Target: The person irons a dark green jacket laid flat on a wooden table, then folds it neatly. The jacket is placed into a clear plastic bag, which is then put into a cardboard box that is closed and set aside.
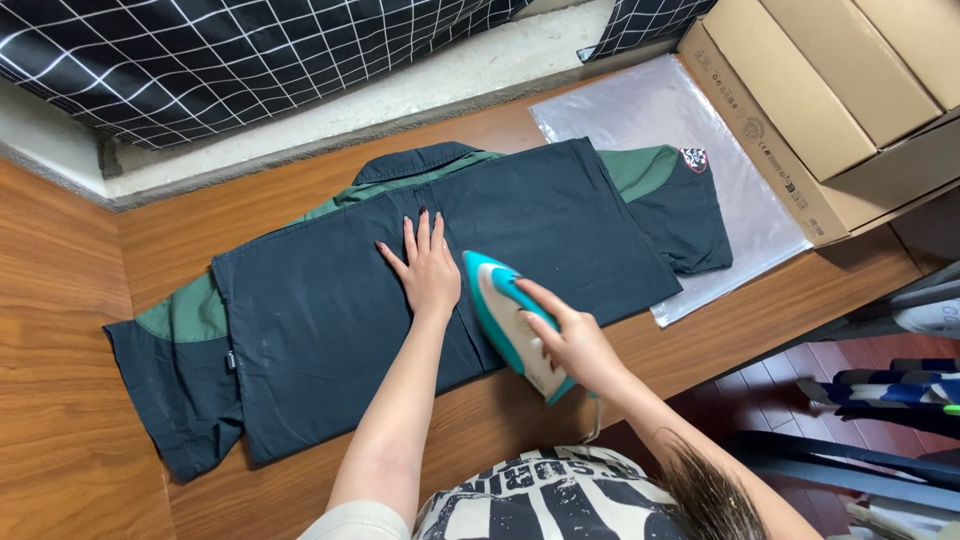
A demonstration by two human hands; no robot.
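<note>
Left hand (430,272) lies flat on the dark shirt (330,310) — right hand (570,340) grips the iron (505,318).

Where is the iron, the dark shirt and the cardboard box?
Teal and white iron (505,315), head view, on its teal top.
Dark navy and green shirt (320,320), head view, on its flat back panel.
Brown cardboard box (790,100), head view, on its top flap.

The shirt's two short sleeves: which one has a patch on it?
The sleeve by the cardboard box, lying on the clear plastic bag, bears a small patch. The other sleeve shows none.
</note>
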